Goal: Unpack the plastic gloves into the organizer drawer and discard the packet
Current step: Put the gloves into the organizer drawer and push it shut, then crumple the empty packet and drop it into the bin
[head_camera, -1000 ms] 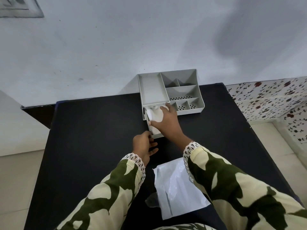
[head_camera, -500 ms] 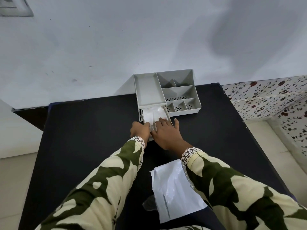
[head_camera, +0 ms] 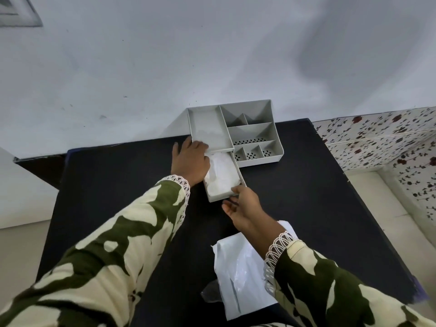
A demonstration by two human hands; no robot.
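A grey organizer (head_camera: 253,132) with several compartments stands at the far edge of the black table, against the wall. Its drawer (head_camera: 218,197) is pulled out toward me and holds crumpled clear plastic gloves (head_camera: 220,174). My left hand (head_camera: 190,159) rests flat against the organizer's left side, fingers spread, beside the drawer. At the drawer's front right corner, my right hand (head_camera: 243,206) touches the rim with its fingertips, with nothing in its palm. The white plastic packet (head_camera: 240,277) lies flat on the table near me, partly under my right sleeve.
The black table (head_camera: 113,185) stretches left and right of the organizer. A white wall rises behind it. A flower-patterned tiled wall (head_camera: 387,138) and pale floor lie to the right, past the table edge.
The drawer has come further out toward me. My left hand moved from the drawer front up to the organizer's left side. My right hand shifted back to the drawer's front right corner.
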